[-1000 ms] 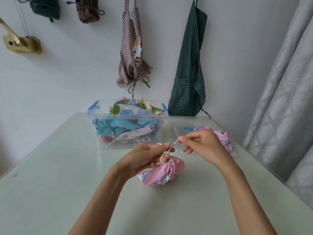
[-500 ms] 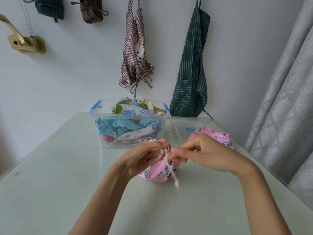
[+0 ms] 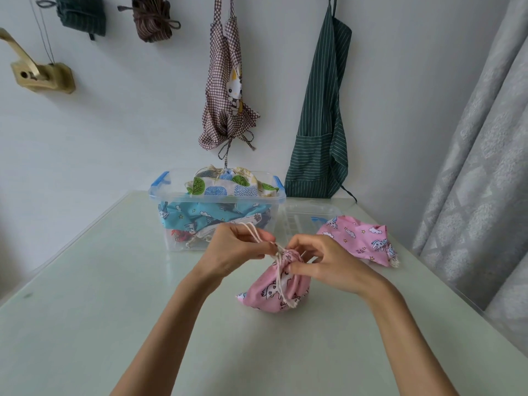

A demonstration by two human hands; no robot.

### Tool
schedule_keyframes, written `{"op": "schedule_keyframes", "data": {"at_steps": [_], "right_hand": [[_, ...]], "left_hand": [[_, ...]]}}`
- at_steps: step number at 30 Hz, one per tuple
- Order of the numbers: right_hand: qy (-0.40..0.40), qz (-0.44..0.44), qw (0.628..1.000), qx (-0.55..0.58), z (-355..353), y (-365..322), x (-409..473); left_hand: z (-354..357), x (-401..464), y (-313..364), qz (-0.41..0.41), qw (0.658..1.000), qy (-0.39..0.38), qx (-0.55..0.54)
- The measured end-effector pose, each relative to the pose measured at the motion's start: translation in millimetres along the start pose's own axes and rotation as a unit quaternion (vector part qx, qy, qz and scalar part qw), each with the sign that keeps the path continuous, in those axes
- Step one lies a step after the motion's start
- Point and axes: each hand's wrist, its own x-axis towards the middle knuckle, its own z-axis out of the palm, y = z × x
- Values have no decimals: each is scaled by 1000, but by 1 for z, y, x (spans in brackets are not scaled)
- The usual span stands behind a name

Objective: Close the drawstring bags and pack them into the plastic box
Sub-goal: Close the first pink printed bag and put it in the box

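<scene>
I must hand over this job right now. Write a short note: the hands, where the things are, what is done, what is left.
Left hand pinches the cord; right hand pinches the gathered neck of the pink bag on the table.
Done: several bags lie in the plastic box.
Left: finish closing this bag, pack it; the second pink bag lies open at the right, beside the lid.

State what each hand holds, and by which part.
Left hand pinches the cream drawstring cord beside the gathered neck of the pink unicorn-print fabric bag; right hand pinches that neck.
</scene>
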Motion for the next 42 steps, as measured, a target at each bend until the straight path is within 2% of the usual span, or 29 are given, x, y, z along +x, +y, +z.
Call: {"op": "schedule_keyframes", "data": {"at_steps": [5, 11, 15, 19, 23, 25, 26, 27, 28, 29, 30, 31, 32, 34, 35, 39, 40, 42], "right_hand": [[4, -31, 999, -13, 6, -7, -1], [38, 69, 996, 52, -2, -6, 0], [38, 50, 994, 88, 6, -1, 2], [117, 44, 983, 132, 9, -1, 5], [204, 49, 967, 142, 11, -6, 9], [205, 91, 948, 227, 13, -9, 12], [168, 108, 921, 334, 14, -11, 12], [112, 116, 877, 453, 14, -13, 12], [63, 118, 833, 538, 13, -16, 10], [34, 111, 812, 572, 12, -16, 9], [29, 104, 812, 573, 12, -14, 9], [39, 97, 828, 551, 11, -9, 11], [67, 93, 866, 486, 10, -4, 12], [124, 80, 954, 263, 6, 1, 10], [141, 76, 972, 172, 2, 5, 9], [205, 53, 977, -25, -13, 10, 1], [223, 46, 974, -11, -15, 9, 0], [237, 28, 964, 114, -16, 3, 0]], "left_hand": [[8, -1, -7, 110, 982, 89, 128], [8, -1, -11, 160, 976, 107, 106], [7, -2, -12, 179, 966, 124, 142], [4, 2, -17, 165, 968, 118, 147], [5, 4, -15, 141, 988, 38, 55], [10, 4, -15, 118, 993, 14, 2], [12, 4, -15, 104, 994, 7, -25], [13, 5, -16, 91, 995, 1, -48], [13, 7, -16, 82, 994, -3, -66], [13, 7, -16, 76, 994, -6, -76], [13, 8, -16, 73, 994, -6, -82], [12, 8, -16, 71, 994, -2, -86], [11, 9, -16, 67, 994, 2, -92], [10, 9, -17, 59, 994, 6, -96], [9, 10, -18, 57, 994, 7, -93], [10, 9, -18, 61, 995, 22, -80], [10, 9, -18, 60, 995, 29, -79], [10, 9, -17, 58, 995, 35, -79]]}}
